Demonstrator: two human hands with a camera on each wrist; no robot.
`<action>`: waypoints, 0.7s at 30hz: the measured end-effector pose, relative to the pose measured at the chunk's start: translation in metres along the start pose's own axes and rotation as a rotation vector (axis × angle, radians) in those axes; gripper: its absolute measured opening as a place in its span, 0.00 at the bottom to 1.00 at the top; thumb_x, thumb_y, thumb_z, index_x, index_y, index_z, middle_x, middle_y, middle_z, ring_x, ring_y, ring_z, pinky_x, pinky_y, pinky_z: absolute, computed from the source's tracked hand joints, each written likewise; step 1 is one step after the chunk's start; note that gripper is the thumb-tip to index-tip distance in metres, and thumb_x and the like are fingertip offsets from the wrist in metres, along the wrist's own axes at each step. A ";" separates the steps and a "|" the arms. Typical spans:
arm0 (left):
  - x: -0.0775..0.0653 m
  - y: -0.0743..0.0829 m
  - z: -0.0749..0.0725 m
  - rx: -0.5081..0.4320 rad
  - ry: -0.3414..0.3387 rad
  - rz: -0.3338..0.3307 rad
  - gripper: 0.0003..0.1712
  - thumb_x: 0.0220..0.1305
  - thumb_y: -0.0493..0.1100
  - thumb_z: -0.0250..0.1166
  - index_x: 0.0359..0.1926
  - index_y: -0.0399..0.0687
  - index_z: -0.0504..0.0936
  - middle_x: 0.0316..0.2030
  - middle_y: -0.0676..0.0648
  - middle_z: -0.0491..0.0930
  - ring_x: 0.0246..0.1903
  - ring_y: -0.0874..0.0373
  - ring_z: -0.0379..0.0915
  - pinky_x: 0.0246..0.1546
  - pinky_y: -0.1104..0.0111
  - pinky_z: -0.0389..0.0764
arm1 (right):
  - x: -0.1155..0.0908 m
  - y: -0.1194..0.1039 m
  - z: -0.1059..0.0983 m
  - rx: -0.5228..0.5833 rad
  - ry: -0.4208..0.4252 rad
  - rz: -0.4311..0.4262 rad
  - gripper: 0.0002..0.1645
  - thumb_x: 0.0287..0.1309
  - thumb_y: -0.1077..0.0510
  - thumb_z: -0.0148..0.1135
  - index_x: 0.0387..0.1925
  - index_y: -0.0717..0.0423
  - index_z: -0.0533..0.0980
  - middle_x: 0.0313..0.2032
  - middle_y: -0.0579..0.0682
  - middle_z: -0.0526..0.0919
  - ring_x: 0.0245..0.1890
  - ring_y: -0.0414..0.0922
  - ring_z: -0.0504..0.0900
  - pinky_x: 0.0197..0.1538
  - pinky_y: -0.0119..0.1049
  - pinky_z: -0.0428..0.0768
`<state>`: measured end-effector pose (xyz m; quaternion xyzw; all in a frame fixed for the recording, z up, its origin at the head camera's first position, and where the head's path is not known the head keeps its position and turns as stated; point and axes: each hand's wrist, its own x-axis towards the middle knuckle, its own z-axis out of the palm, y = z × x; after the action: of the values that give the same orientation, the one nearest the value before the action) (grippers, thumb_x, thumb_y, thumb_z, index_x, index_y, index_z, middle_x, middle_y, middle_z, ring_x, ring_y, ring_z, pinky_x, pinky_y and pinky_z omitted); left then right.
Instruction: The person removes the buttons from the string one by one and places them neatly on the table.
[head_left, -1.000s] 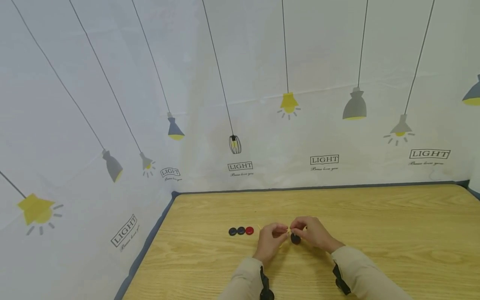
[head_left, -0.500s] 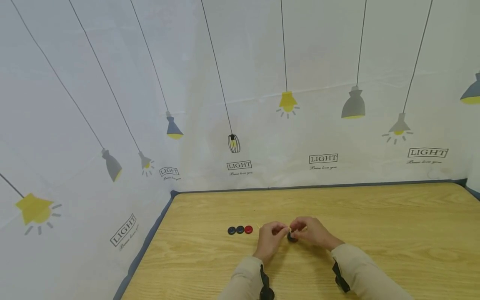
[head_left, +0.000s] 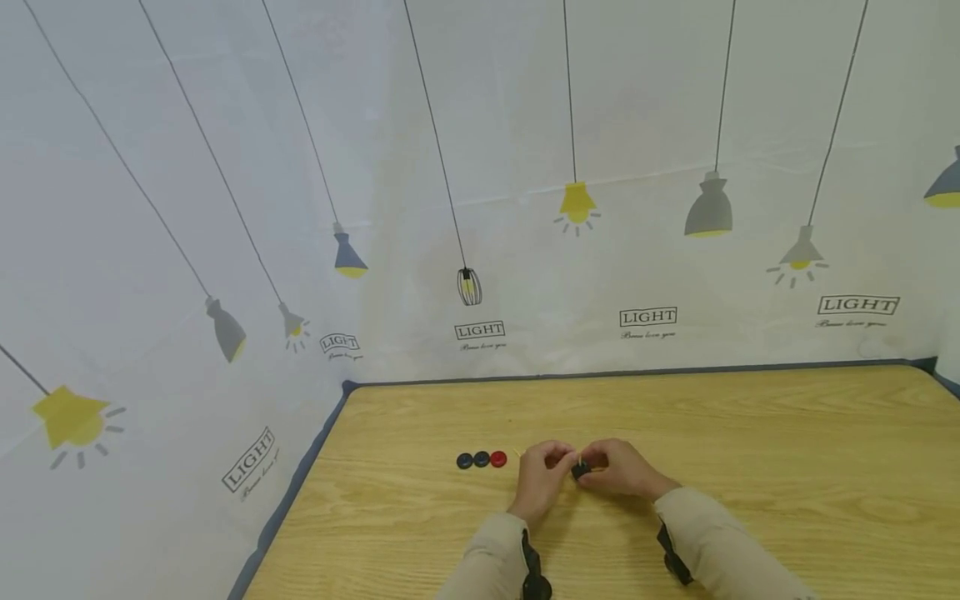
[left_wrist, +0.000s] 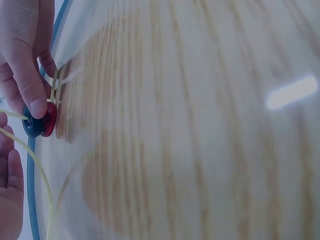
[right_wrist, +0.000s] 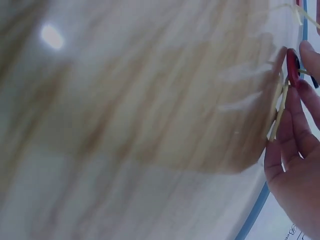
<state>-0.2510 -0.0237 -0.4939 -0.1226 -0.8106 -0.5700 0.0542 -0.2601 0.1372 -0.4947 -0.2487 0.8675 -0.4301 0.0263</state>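
Observation:
My right hand (head_left: pixel 622 471) pinches a dark button-like disc (left_wrist: pixel 33 125) and a red one (left_wrist: pixel 48 120), which lie face to face with thumb and fingers around them. A yellow cord (left_wrist: pixel 37 162) enters the dark disc near its middle and also curves down past my left hand (head_left: pixel 538 479). In the head view, my left thumb and fingertips meet beside the discs, pinching the cord. Yellow strands (right_wrist: pixel 281 107) also run along my right fingers in the right wrist view. Left fingers (left_wrist: pixel 12 172) partly show in the left wrist view.
Two dark discs (head_left: pixel 473 460) and a red disc (head_left: pixel 498 459) lie in a row on the wooden table (head_left: pixel 405 517), left of my hands. White cloth printed with lamps (head_left: pixel 525 250) hangs along the table's back and left edges.
The dark disc, hanging below the right fingertips earlier, has shifted up and left and is now held between thumb and fingers. My right hand has moved slightly down; the left is nearly still.

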 end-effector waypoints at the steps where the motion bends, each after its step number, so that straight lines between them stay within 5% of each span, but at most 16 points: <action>1: 0.000 0.000 0.000 -0.002 0.000 0.000 0.05 0.55 0.39 0.62 0.28 0.42 0.82 0.24 0.53 0.78 0.25 0.67 0.69 0.27 0.75 0.71 | 0.001 0.000 0.001 -0.009 0.002 -0.007 0.14 0.45 0.58 0.67 0.34 0.61 0.77 0.34 0.52 0.80 0.36 0.48 0.78 0.40 0.40 0.75; 9: -0.001 0.001 0.001 -0.028 -0.007 -0.014 0.05 0.55 0.40 0.63 0.28 0.42 0.82 0.26 0.52 0.79 0.25 0.68 0.70 0.28 0.76 0.71 | 0.006 0.003 0.006 -0.028 0.019 -0.040 0.07 0.45 0.59 0.66 0.25 0.56 0.75 0.22 0.43 0.72 0.23 0.37 0.65 0.28 0.30 0.65; 21: 0.000 -0.005 -0.003 -0.026 0.010 -0.018 0.04 0.55 0.39 0.62 0.29 0.42 0.81 0.26 0.51 0.79 0.26 0.66 0.70 0.27 0.76 0.71 | 0.005 0.002 0.005 -0.012 -0.016 -0.046 0.06 0.44 0.62 0.66 0.24 0.59 0.76 0.26 0.46 0.76 0.28 0.40 0.73 0.34 0.32 0.71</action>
<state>-0.2524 -0.0280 -0.4976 -0.1131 -0.8040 -0.5815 0.0514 -0.2634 0.1322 -0.4984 -0.2722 0.8638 -0.4234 0.0219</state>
